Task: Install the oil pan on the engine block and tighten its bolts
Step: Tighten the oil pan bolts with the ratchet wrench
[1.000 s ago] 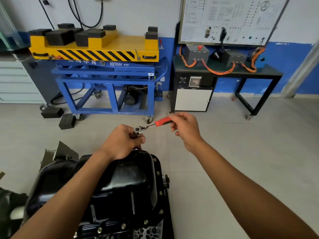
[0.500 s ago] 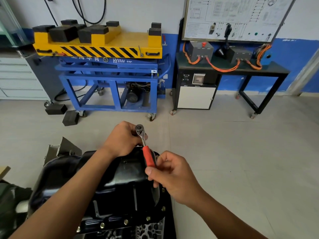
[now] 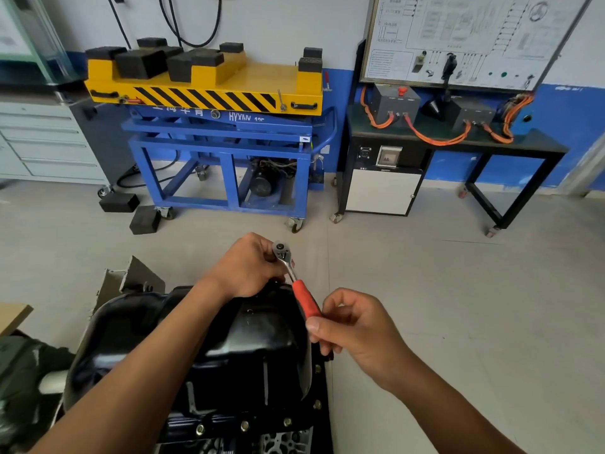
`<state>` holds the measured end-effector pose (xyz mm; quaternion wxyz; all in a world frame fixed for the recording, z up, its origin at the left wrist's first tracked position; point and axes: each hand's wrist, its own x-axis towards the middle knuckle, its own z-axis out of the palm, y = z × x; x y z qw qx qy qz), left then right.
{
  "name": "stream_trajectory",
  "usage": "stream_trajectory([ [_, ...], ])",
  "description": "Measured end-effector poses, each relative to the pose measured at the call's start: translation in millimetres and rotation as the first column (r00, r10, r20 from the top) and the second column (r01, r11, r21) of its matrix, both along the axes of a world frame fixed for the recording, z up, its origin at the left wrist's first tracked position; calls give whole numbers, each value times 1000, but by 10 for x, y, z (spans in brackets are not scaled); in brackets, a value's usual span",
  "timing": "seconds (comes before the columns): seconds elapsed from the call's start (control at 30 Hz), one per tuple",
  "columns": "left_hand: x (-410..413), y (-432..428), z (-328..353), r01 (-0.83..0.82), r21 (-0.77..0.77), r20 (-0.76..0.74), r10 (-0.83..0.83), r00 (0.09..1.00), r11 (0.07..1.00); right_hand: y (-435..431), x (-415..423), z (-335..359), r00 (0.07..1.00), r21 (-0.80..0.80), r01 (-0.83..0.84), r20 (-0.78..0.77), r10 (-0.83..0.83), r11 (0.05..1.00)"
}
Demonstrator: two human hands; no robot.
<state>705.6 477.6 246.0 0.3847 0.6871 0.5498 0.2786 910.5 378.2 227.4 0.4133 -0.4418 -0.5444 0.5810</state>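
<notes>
**A:** Starting at the left: the black oil pan (image 3: 203, 339) sits low in the frame, sump upward, on the engine block (image 3: 288, 442). Only a strip of the block's pale casting peeks out under the near edge.

**B:** And bolts (image 3: 244, 425) are in place along the near flange and up the right-hand side. I can't tell how tight they are from here.

**A:** Moving across, the left hand (image 3: 248, 267) is at the pan's far rim, fingers curled round the head end of the ratchet (image 3: 296, 283). I'd say that's to steady the drive on a far-corner bolt so it doesn't ride off. The socket and the bolt itself are hidden under the hand.

**B:** Now follow the red grip back towards us. The right hand (image 3: 357, 326) pinches its lower end between thumb and curled fingers. Holding it out at the tip gives the most leverage for the swing.

**A:** So one hand guides and the other cranks. My guess is we're mid-tightening, with more bolts to go.

**B:** The risk is the head tilting and rounding the bolt.

**A:** Behind them, across the floor (image 3: 458, 306), there's a yellow-topped lift trolley (image 3: 212, 93), and further right a desk (image 3: 458, 142) with orange cables. Both are well apart from the work.
</notes>
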Motion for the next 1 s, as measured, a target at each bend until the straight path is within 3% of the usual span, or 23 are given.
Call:
stream_trajectory([
  [0.2, 15, -12, 23, 22, -1, -10, -22, 1000, 1000, 185, 313, 3, 997, -14, 71, -25, -72, 997],
  [0.37, 23, -5, 8, 1, -40, 17, -1, 1000, 999, 495, 493, 56, 967, -45, 239, -76, -242, 970],
  [0.63, 26, -7, 24, 24, -72, 25, -22, 999, 997, 1174, 344, 105, 920, 2, 391, -39, -391, 920],
  [0.8, 26, -5, 46, 52, -89, 49, -47, 998, 995, 1500, 11, 142, 915, 18, 397, -83, -394, 918],
  [1.0, 29, 6, 42, 54, -71, 36, -52, 998, 996, 1696, -194, 194, 938, 29, 347, -29, -346, 937],
])
